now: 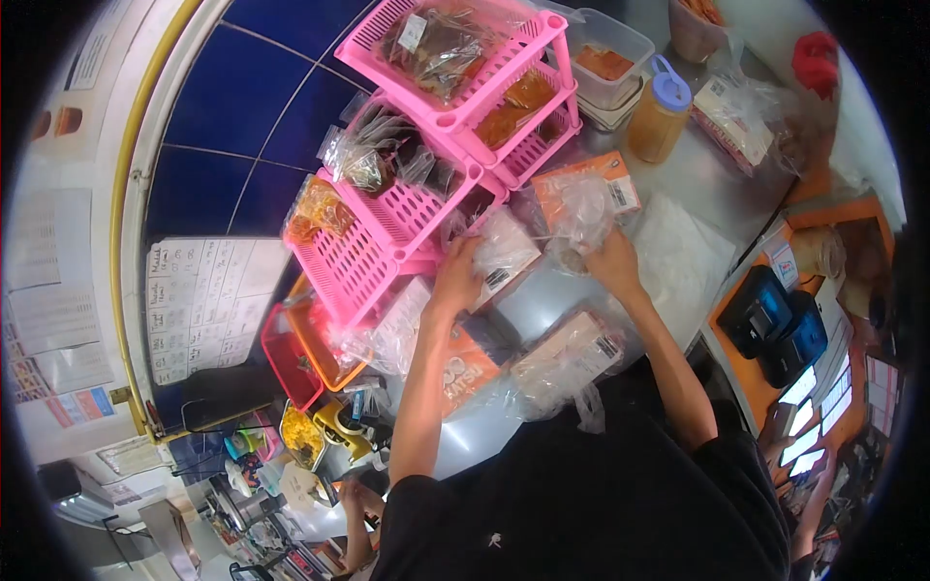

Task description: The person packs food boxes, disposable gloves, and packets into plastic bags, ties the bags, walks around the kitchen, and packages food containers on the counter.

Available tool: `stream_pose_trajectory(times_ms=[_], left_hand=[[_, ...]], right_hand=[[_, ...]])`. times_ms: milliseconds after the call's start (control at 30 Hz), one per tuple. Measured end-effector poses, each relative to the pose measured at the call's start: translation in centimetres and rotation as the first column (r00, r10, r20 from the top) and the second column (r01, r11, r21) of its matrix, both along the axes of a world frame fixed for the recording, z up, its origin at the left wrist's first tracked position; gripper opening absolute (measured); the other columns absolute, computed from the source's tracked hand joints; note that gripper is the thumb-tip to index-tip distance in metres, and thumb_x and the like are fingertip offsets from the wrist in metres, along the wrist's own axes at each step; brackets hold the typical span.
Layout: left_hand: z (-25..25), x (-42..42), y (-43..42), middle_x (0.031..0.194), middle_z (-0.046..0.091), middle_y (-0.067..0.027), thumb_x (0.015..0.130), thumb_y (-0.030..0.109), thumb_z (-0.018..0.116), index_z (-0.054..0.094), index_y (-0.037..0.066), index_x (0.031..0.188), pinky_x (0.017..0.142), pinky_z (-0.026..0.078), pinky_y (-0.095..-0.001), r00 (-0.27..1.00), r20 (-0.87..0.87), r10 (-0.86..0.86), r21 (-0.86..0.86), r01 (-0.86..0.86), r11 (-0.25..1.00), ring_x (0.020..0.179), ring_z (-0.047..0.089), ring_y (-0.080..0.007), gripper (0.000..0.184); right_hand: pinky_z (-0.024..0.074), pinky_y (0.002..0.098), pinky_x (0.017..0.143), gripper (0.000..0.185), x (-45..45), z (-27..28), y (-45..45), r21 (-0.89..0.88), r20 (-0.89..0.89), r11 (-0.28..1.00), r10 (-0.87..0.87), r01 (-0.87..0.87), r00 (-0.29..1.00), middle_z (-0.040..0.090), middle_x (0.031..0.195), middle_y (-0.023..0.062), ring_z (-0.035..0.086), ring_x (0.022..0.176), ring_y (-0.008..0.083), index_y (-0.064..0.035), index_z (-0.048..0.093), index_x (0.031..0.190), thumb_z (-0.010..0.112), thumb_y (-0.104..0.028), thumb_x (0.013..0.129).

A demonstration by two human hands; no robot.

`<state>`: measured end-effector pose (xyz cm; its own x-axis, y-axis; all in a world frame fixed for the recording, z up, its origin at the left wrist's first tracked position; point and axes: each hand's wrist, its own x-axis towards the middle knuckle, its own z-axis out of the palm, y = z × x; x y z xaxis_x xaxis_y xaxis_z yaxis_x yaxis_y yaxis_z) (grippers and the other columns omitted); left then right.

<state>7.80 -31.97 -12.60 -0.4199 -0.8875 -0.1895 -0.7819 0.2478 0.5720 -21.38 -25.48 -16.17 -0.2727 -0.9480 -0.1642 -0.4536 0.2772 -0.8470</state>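
My left hand [459, 277] is closed at the left edge of a clear plastic bag around a white food box [504, 254]; its fingertips are partly hidden. My right hand [614, 263] is closed on the crumpled clear plastic bag [584, 205] that lies over an orange-and-white box [623, 184]. A small round, pale item [565, 258] shows beside the right fingertips, too blurred to name. Nearer my body, a bagged white box [572, 353] sits on the metal counter, with an orange printed box [467, 370] to its left under my left forearm.
Pink stacked baskets [358, 257] with bagged food stand at the left. Behind are a blue-lidded jar [659, 121], a plastic tub [605, 34] and another bagged box [733, 121]. White sheets or bags [683, 261] lie right. Another person's hand [358, 499] shows lower left; card terminals [770, 324] are right.
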Motion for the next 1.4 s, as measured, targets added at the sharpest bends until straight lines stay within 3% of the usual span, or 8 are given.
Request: stream_pose_trajectory(times_ms=[267, 367, 433, 533, 667, 1067, 1167, 1400], left_hand=[[0.7, 1.1, 0.8, 0.138, 0.043, -0.0147, 0.072, 0.002, 0.068, 0.044, 0.011, 0.140, 0.105, 0.041, -0.0438, 0.983, 0.081, -0.164, -0.066, 0.169, 0.983, 0.129, 0.043, -0.0376, 0.073], [0.2, 1.5, 0.6, 0.142, 0.044, -0.0174, 0.073, 0.003, 0.069, 0.042, 0.007, 0.141, 0.111, 0.037, -0.0424, 0.971, 0.153, -0.183, -0.081, 0.197, 0.977, 0.134, 0.041, -0.0367, 0.073], [-0.7, 1.7, 0.1, 0.141, 0.045, -0.0191, 0.070, 0.002, 0.069, 0.044, 0.006, 0.140, 0.111, 0.036, -0.0426, 0.967, 0.160, -0.198, -0.090, 0.214, 0.973, 0.133, 0.042, -0.0366, 0.075], [-1.1, 1.7, 0.6, 0.138, 0.046, -0.0183, 0.071, 0.002, 0.067, 0.044, 0.006, 0.140, 0.109, 0.038, -0.0430, 0.973, 0.079, -0.215, -0.150, 0.225, 0.963, 0.130, 0.044, -0.0374, 0.073], [-1.0, 1.8, 1.0, 0.135, 0.046, -0.0154, 0.073, 0.002, 0.067, 0.043, 0.011, 0.141, 0.107, 0.040, -0.0422, 0.985, 0.081, -0.150, -0.133, 0.160, 0.978, 0.127, 0.046, -0.0371, 0.073], [-1.0, 1.8, 1.4, 0.142, 0.044, -0.0145, 0.076, 0.004, 0.066, 0.041, 0.013, 0.143, 0.110, 0.037, -0.0471, 0.986, 0.077, -0.150, -0.105, 0.158, 0.982, 0.132, 0.041, -0.0396, 0.073], [1.7, 1.8, 5.1, 0.147, 0.042, -0.0167, 0.084, 0.012, 0.066, 0.041, 0.010, 0.144, 0.115, 0.028, -0.0513, 0.976, -0.186, -0.115, -0.317, 0.051, 0.947, 0.137, 0.037, -0.0385, 0.065], [2.6, 9.8, 19.5, 0.130, 0.055, -0.0129, 0.085, 0.022, 0.067, 0.055, 0.014, 0.134, 0.107, 0.034, -0.0525, 0.896, 0.016, 0.444, -0.546, -0.364, 0.755, 0.124, 0.048, -0.0359, 0.050]], right_hand=[[0.0467, 0.0476, 0.096, 0.070, 1.7, -0.2, 0.5, -0.008, -0.070, 0.999, -0.051, 0.051, 0.996, 0.062, 0.123, 0.0215, 0.059, 0.113, 0.0415, -0.0067, 0.047, 0.138, 0.074, -0.030, 0.078], [0.0462, 0.0463, 0.097, 0.070, 1.8, -1.2, 1.8, -0.166, 0.016, 0.986, 0.030, -0.027, 0.999, 0.062, 0.122, 0.0217, 0.059, 0.112, 0.0417, -0.0046, 0.045, 0.139, 0.073, -0.031, 0.080], [0.0466, 0.0449, 0.095, 0.065, 2.3, -1.7, 4.5, -0.468, -0.288, 0.882, -0.214, 0.058, 0.933, 0.062, 0.120, 0.0224, 0.060, 0.107, 0.0406, -0.0029, 0.048, 0.136, 0.072, -0.030, 0.082], [0.0485, 0.0434, 0.089, 0.055, 4.0, 2.2, 10.9, -0.353, -0.341, 0.910, -0.343, 0.219, 0.875, 0.062, 0.116, 0.0214, 0.061, 0.102, 0.0389, -0.0015, 0.052, 0.129, 0.070, -0.029, 0.085], [0.0501, 0.0449, 0.078, 0.045, 9.7, 6.0, 18.1, 0.304, -0.077, 0.953, 0.012, 0.012, 0.997, 0.063, 0.106, 0.0169, 0.062, 0.094, 0.0373, -0.0008, 0.054, 0.118, 0.070, -0.027, 0.085], [0.0479, 0.0483, 0.078, 0.055, 13.6, 2.8, 20.4, 0.089, -0.335, 0.996, 0.023, 0.008, 0.942, 0.063, 0.100, 0.0178, 0.062, 0.096, 0.0378, -0.0017, 0.048, 0.121, 0.073, -0.030, 0.081], [0.0476, 0.0492, 0.078, 0.053, 13.5, 1.9, 20.6, 0.071, -0.336, 0.997, 0.025, -0.001, 0.942, 0.062, 0.098, 0.0185, 0.062, 0.093, 0.0381, -0.0020, 0.049, 0.118, 0.073, -0.031, 0.081], [0.0477, 0.0478, 0.072, 0.045, 14.0, 2.0, 20.1, -0.004, -0.367, 0.993, 0.105, -0.115, 0.924, 0.061, 0.092, 0.0165, 0.061, 0.084, 0.0378, -0.0024, 0.050, 0.105, 0.075, -0.030, 0.080]])
